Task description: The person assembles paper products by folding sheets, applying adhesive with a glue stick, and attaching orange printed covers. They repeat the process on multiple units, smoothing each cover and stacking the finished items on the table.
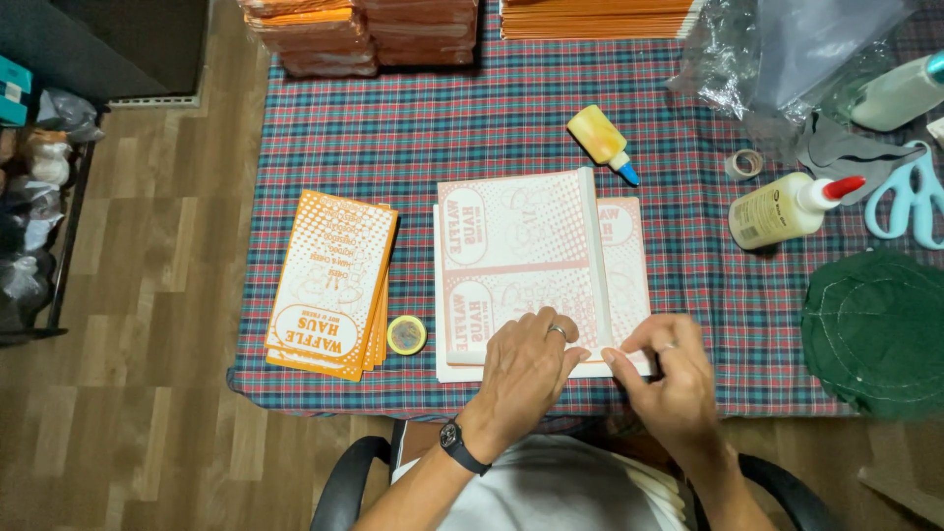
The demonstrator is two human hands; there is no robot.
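On the plaid-clothed surface (472,128), a stack of white paper sheets printed with pale red dotted panels (511,265) lies near the front edge, in the middle. The left hand (526,369) presses flat on the stack's front edge, fingers spread, pinning it down. The right hand (669,379) pinches the front corner of a narrow folded flap (619,265) on the stack's right side, thumb and forefinger pressed together on the paper.

Toward the front left corner rests a small pile of finished orange-and-white printed paper bags (329,285), with a little round yellow-rimmed tin (406,335) just beside it. Judging from this, a few bags are made, the thick stack is left, and the top sheet is only mid-fold. A small yellow glue bottle with a blue tip (602,143) lies behind the stack; a larger glue bottle with a red cap (787,205) and pale blue scissors (910,197) sit toward the right edge.
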